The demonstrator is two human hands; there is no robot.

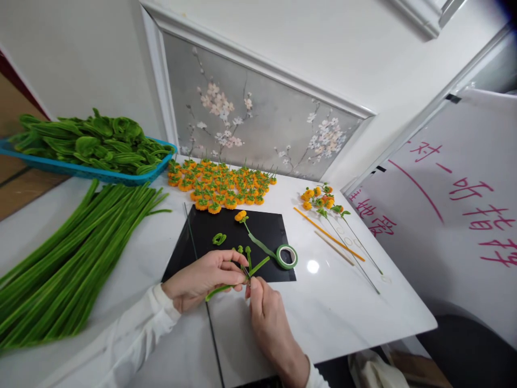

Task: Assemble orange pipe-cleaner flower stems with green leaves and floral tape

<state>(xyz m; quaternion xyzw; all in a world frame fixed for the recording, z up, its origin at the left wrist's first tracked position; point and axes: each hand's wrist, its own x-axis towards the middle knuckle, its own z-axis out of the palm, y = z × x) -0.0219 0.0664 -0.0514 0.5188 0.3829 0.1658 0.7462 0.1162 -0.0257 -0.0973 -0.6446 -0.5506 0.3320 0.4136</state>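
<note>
My left hand is closed in a pinch on a green pipe cleaner, whose other end sticks out below the palm. Small green buds on short stems rise just beyond those fingers. Close against the left fingertips, my right hand pinches too; a thin dark piece shows between the hands, but what the right fingers hold is hidden. Beyond lie a green pipe-cleaner loop and a small orange flower, with green tape running from near its stem to a tape roll, all on a black mat.
Rows of orange flowers stand at the back. Left are a long pipe-cleaner bundle and a blue tray heaped with green leaves. Right are a flower cluster, an orange stick and thin wires. A whiteboard stands beyond.
</note>
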